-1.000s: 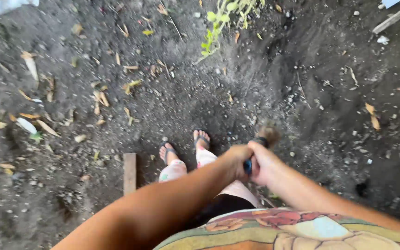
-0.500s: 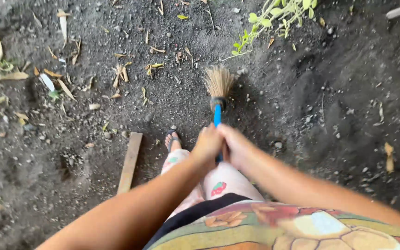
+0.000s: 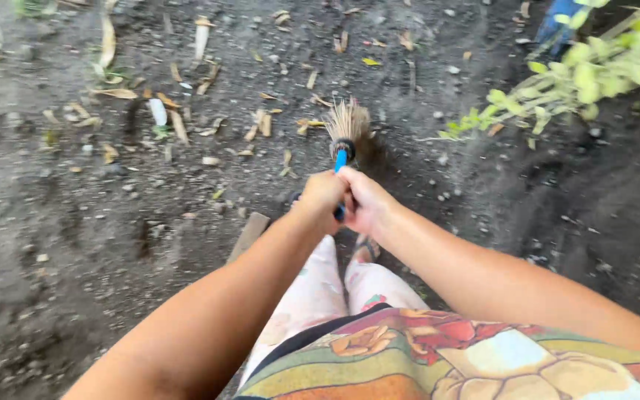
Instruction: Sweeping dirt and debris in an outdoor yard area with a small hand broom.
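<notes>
Gripping a broom with both hands over dirt ground

Left hand and right hand both closed around the blue handle of a broom, hands touching side by side near frame centre. Straw bristles point far, resting on the dark ground just beyond the hands. Dry leaves scattered far left of the bristles. Green plant far right. Wooden plank lies on the dirt just left of the left forearm. Person's legs in pale patterned trousers below the hands.
</notes>
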